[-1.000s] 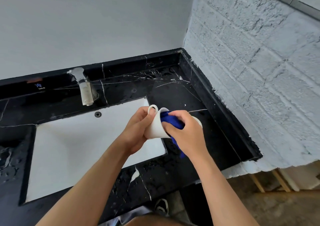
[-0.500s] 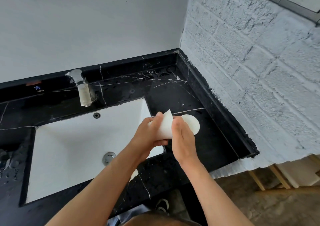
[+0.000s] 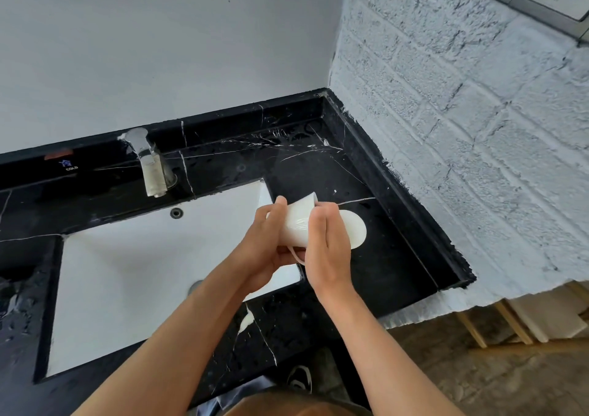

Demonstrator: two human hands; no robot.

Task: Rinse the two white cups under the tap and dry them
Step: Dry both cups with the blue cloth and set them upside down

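Observation:
I hold one white cup (image 3: 298, 224) on its side over the right end of the sink, its handle pointing down. My left hand (image 3: 264, 250) wraps around its body. My right hand (image 3: 326, 256) is closed over the cup's mouth, fingers curled in; the blue cloth it held a second ago is hidden under the palm. The second white cup (image 3: 356, 229) stands on the black counter just behind my right hand, partly covered by it. The tap (image 3: 149, 164) is at the back left, with no water running.
The white sink basin (image 3: 127, 272) is set into a black marble counter (image 3: 392, 256) with wet patches at the left. A white brick wall (image 3: 462, 160) closes the right side. The counter's front edge drops to the floor.
The cup has been turned in my hands so that its handle went from the top to the bottom. The blue cloth, visible a second ago, is now out of sight.

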